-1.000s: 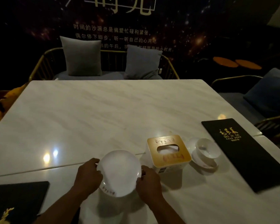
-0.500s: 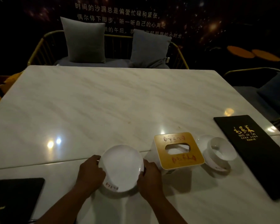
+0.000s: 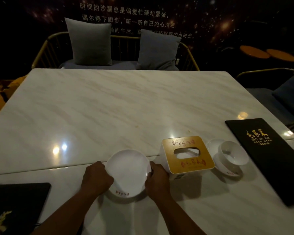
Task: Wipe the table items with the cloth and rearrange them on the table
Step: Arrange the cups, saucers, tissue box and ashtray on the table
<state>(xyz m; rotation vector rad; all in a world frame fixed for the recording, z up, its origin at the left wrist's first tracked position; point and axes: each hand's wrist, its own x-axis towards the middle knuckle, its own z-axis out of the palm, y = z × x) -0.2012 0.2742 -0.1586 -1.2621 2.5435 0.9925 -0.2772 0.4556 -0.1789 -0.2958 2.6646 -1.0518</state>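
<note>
A small white plate (image 3: 128, 172) with a red mark on its near rim sits low over the marble table (image 3: 109, 107), close to the near edge. My left hand (image 3: 96, 178) grips its left rim with curled fingers. My right hand (image 3: 157, 179) grips its right rim the same way. Just right of the plate stands a white tissue box with a wooden top (image 3: 187, 154). Beyond that, a white bowl (image 3: 232, 153) rests on a small white saucer (image 3: 227, 172). No cloth is visible.
A black menu (image 3: 270, 158) lies at the right side of the table and another black menu (image 3: 15, 202) at the near left corner. A bench with two grey cushions (image 3: 90, 43) runs behind the far edge; a chair stands at the right.
The plate, tilted up towards me a second ago, has come down nearly flat by the table. Both hands keep hold of its rim. The view has tipped downward slightly.
</note>
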